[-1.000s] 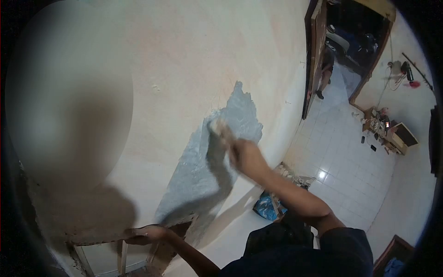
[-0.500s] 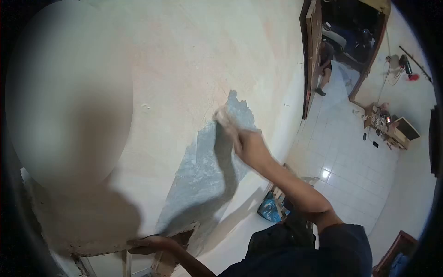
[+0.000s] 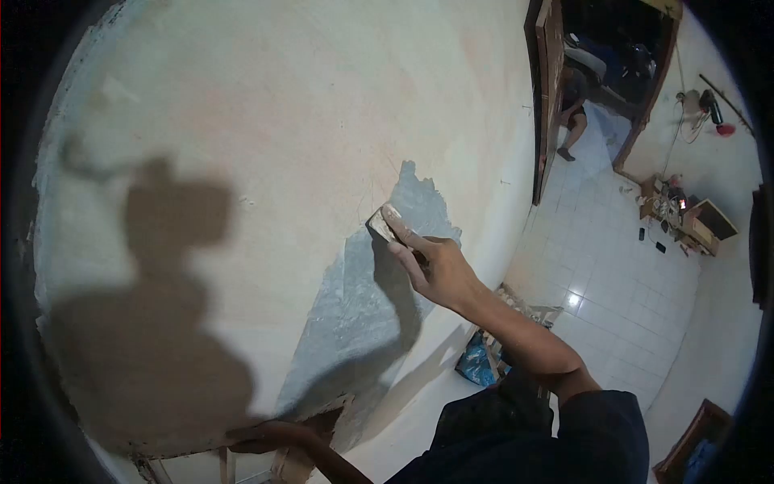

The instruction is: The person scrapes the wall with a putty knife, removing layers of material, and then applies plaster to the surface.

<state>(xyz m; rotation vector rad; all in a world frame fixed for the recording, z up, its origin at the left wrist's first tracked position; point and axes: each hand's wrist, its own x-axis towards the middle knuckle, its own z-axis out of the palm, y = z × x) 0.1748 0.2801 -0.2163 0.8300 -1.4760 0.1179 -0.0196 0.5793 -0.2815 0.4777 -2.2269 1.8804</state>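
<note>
My right hand (image 3: 423,258) is closed round a putty knife (image 3: 381,225), with its blade against the wall (image 3: 306,145). Pale dust coats the fingers and the tool. The blade meets the upper left border of a grey patch (image 3: 347,298) that stands out from the cream surface. At the lower left, my left hand (image 3: 262,436) grips the wall edge (image 3: 181,448) above an opening. Its fingers are in shadow and partly hidden.
A person (image 3: 574,113) sits by the doorway at the upper right. Boxes (image 3: 700,230) and small items stand on the tiled floor (image 3: 605,282). A blue plastic bag (image 3: 477,363) lies below my right arm. A hair-dryer-like tool (image 3: 711,106) hangs on the far wall.
The large pale round shape at the left has left the view, uncovering the wall and my shadow. My right hand has shifted slightly down with the putty knife. My left hand stays at the edge.
</note>
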